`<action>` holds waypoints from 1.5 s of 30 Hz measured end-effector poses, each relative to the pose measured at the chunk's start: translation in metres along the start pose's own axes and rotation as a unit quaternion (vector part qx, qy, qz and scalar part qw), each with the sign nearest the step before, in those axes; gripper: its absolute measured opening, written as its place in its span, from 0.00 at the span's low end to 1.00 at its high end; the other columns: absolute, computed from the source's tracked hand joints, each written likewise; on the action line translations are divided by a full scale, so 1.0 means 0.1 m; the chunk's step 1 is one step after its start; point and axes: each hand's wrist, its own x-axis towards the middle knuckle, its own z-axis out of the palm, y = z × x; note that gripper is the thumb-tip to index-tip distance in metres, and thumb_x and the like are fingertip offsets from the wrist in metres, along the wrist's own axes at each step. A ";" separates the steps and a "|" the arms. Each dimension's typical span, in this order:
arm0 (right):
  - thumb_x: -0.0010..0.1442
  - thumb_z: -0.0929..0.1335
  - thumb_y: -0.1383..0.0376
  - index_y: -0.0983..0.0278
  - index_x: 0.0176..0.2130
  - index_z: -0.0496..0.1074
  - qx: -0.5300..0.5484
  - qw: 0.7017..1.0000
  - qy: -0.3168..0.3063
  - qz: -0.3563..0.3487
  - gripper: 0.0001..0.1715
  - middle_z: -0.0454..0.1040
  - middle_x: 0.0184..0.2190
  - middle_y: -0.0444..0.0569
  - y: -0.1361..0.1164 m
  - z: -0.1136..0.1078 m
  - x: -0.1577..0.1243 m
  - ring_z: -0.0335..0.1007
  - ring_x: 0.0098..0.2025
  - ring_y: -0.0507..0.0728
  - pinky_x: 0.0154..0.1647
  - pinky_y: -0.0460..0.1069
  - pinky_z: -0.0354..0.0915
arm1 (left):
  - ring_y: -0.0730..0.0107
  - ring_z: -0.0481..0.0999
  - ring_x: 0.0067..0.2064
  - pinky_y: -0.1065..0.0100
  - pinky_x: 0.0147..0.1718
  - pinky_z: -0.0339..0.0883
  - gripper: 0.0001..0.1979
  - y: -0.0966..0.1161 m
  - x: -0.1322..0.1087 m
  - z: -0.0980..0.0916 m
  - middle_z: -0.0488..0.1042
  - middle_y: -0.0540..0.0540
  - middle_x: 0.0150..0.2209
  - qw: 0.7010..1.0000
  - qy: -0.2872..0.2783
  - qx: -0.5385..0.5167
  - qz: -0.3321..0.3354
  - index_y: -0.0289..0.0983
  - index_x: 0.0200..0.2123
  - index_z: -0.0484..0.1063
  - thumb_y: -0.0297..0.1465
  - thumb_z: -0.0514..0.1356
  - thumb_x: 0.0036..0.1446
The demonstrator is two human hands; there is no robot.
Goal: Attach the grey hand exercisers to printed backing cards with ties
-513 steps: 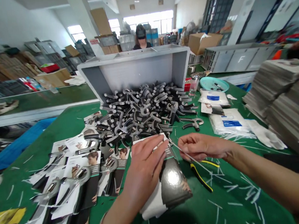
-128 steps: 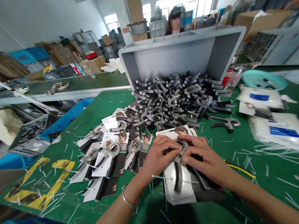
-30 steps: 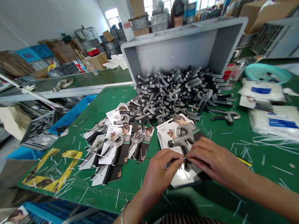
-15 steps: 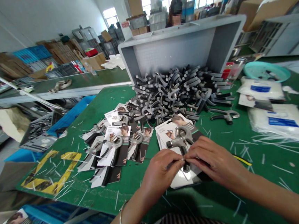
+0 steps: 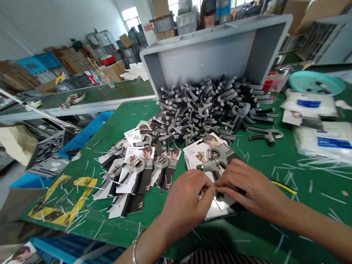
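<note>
In front of me a grey and black hand grip strengthener lies on a printed backing card, which sits on a stack of cards. My left hand and my right hand meet over its lower handle, fingertips pinched together. Between them is a thin white cable tie, mostly hidden by the fingers. To the left, several carded grip strengtheners overlap on the green table.
A large pile of loose grip strengtheners spills from a tipped grey crate. On the right are bagged white cable ties, a yellow-handled tool and a turquoise basin. White offcuts litter the table. Behind the crate is a person.
My hands have drawn closer together over the handle, still pinching, and my left wrist has shifted a little left. The view has tilted slightly; the carded pieces stay put.
</note>
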 end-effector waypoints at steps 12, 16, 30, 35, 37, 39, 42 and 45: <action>0.68 0.66 0.64 0.61 0.38 0.70 0.131 0.989 0.054 0.039 0.05 0.75 0.37 0.47 0.09 0.08 0.08 0.65 0.43 0.57 0.47 0.54 0.61 | 0.55 0.65 0.60 0.52 0.59 0.59 0.25 -0.21 -0.19 0.43 0.68 0.38 0.57 0.988 0.147 -0.016 -0.040 0.38 0.54 0.64 0.27 0.67 0.54; 0.68 0.65 0.68 0.61 0.40 0.71 0.190 0.982 -0.015 -0.012 0.05 0.76 0.43 0.46 0.11 0.19 0.16 0.64 0.48 0.56 0.53 0.54 0.60 | 0.55 0.66 0.60 0.49 0.59 0.59 0.21 -0.45 -0.30 0.49 0.69 0.38 0.56 0.982 0.174 0.062 -0.021 0.39 0.54 0.64 0.27 0.63 0.58; 0.57 0.68 0.42 0.69 0.61 0.64 -0.255 0.907 -0.030 0.334 0.45 0.66 0.59 0.69 0.99 0.23 -1.50 0.64 0.54 0.79 0.47 0.72 0.64 | 0.51 0.69 0.61 0.50 0.59 0.63 0.37 -0.65 -0.22 0.22 0.60 0.35 0.66 0.945 0.141 -0.164 -0.247 0.40 0.65 0.54 0.43 0.65 0.56; 0.55 0.68 0.52 0.74 0.60 0.66 -0.194 0.898 -0.083 0.386 0.42 0.71 0.53 0.73 1.21 0.34 -1.48 0.68 0.50 0.81 0.45 0.75 0.63 | 0.48 0.67 0.62 0.50 0.60 0.59 0.38 -0.65 0.12 0.23 0.65 0.35 0.63 0.939 0.063 -0.214 -0.263 0.37 0.63 0.60 0.43 0.67 0.53; 0.56 0.67 0.53 0.71 0.55 0.72 -0.069 0.910 -0.073 0.402 0.33 0.75 0.48 0.68 1.28 0.16 -1.39 0.72 0.48 0.75 0.51 0.71 0.65 | 0.50 0.72 0.58 0.50 0.59 0.60 0.31 -0.68 0.08 0.14 0.72 0.38 0.58 0.944 0.053 -0.219 -0.241 0.38 0.59 0.65 0.41 0.65 0.55; 0.60 0.64 0.51 0.66 0.50 0.76 0.046 0.902 -0.067 0.424 0.27 0.78 0.46 0.62 1.33 -0.05 -1.34 0.76 0.46 0.70 0.53 0.64 0.69 | 0.51 0.74 0.55 0.50 0.57 0.62 0.25 -0.70 -0.02 0.05 0.76 0.40 0.54 0.945 0.048 -0.222 -0.234 0.38 0.55 0.69 0.39 0.65 0.55; 0.64 0.60 0.46 0.61 0.47 0.76 0.274 0.820 0.017 0.503 0.28 0.78 0.49 0.58 1.30 -0.29 -1.36 0.76 0.49 0.68 0.49 0.61 0.73 | 0.52 0.75 0.53 0.52 0.55 0.65 0.23 -0.70 -0.18 -0.07 0.77 0.40 0.51 0.932 0.087 -0.243 -0.255 0.36 0.52 0.69 0.37 0.65 0.54; 0.64 0.57 0.43 0.57 0.49 0.75 0.468 0.705 0.112 0.521 0.30 0.78 0.51 0.56 1.09 -0.32 -1.37 0.76 0.51 0.67 0.48 0.61 0.75 | 0.54 0.75 0.54 0.56 0.53 0.67 0.26 -0.67 -0.26 -0.11 0.76 0.40 0.53 0.897 0.150 -0.312 -0.273 0.36 0.53 0.66 0.36 0.67 0.53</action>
